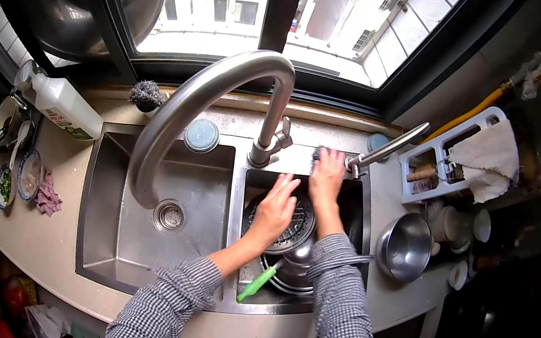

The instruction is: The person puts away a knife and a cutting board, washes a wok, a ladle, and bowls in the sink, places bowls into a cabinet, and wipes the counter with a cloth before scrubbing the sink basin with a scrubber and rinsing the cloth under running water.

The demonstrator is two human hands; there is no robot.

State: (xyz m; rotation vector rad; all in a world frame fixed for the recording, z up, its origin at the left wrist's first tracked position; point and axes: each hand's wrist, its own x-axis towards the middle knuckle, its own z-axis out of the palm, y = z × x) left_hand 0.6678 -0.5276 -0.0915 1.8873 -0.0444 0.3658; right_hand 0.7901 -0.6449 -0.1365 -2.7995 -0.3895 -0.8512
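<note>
My left hand (274,210) is over the right sink basin, fingers stretched out and nothing visible in it. Below it lies a round metal piece with dark slots (292,233), on top of a steel pot (299,262). My right hand (327,178) reaches to the basin's back rim, slightly blurred. By its fingertips is a small dark thing (317,153), too smeared to name; whether the fingers grip it cannot be made out. A green-handled tool (257,284) leans at the front of the basin.
A large curved faucet (219,65) arches over the left basin (189,255). A smaller spout (395,144) rises at right. On the counter stand a steel bowl (405,247), a white bottle (68,105), small dishes (30,173) and a grey rack (419,171) with a cloth (488,159).
</note>
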